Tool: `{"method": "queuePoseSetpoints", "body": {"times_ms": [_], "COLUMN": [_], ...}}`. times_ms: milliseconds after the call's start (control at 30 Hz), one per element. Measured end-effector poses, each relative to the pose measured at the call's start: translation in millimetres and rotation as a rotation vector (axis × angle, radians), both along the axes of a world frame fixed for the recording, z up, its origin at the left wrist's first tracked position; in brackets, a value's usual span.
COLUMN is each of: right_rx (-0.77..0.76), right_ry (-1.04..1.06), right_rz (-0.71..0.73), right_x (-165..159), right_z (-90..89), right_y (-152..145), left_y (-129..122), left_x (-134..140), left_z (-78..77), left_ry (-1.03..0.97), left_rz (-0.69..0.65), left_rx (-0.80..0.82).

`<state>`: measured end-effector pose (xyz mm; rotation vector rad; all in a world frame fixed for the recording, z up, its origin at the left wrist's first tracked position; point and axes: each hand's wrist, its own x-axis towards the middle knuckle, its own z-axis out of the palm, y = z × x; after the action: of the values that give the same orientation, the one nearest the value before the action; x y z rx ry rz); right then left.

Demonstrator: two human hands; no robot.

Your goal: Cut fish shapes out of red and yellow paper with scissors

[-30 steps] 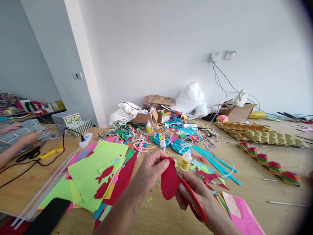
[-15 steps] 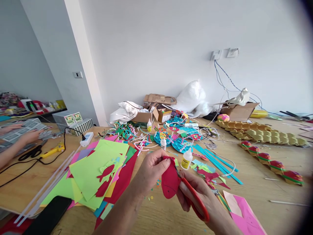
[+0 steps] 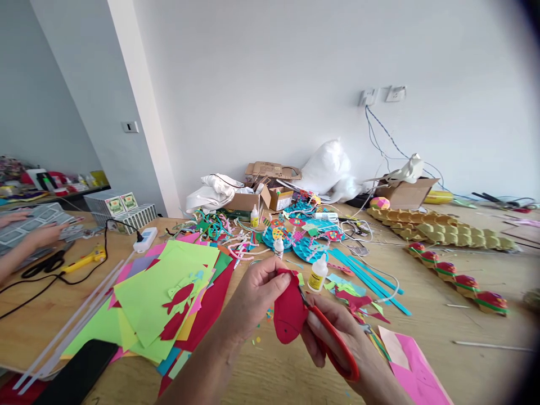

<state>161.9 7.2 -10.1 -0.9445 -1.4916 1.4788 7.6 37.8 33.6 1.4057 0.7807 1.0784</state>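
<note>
My left hand pinches the upper end of a red paper fish, which has an eye dot and a curved line drawn near its lower end. Closed around the handles of red-handled scissors, my right hand keeps the blades against the fish's right edge. Just beyond my hands a glue bottle with a yellow label stands upright. Red and green paper scraps lie to its right. On the left, a cut red fish rests on lime-green paper sheets.
A black phone lies at the front left, near a yellow glue gun and its cord. A co-worker's hands hold grey sheets at far left. Egg-carton strips and painted carton pieces sit at right. Cardboard boxes stand along the wall.
The whole view has shifted slightly, so most things appear a little further left. Both hands keep their hold, with the scissors still at the red fish's edge.
</note>
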Motion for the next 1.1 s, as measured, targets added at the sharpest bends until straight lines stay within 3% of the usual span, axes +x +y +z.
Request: {"method": "queuePoseSetpoints", "body": {"times_ms": [467, 1100], "right_rx": [0.014, 0.015], "right_ry": [-0.076, -0.02], "right_rz": [-0.031, -0.022], "right_x": [-1.2, 0.5], "right_z": [5.8, -2.9], "right_y": [-2.2, 1.3], "left_y": [-3.6, -1.3], "left_x": [-0.6, -1.1], "left_z": [5.6, 1.2], "left_ry": [0.002, 0.009], "left_rz": [0.006, -0.008], "left_rx": [0.009, 0.008]}}
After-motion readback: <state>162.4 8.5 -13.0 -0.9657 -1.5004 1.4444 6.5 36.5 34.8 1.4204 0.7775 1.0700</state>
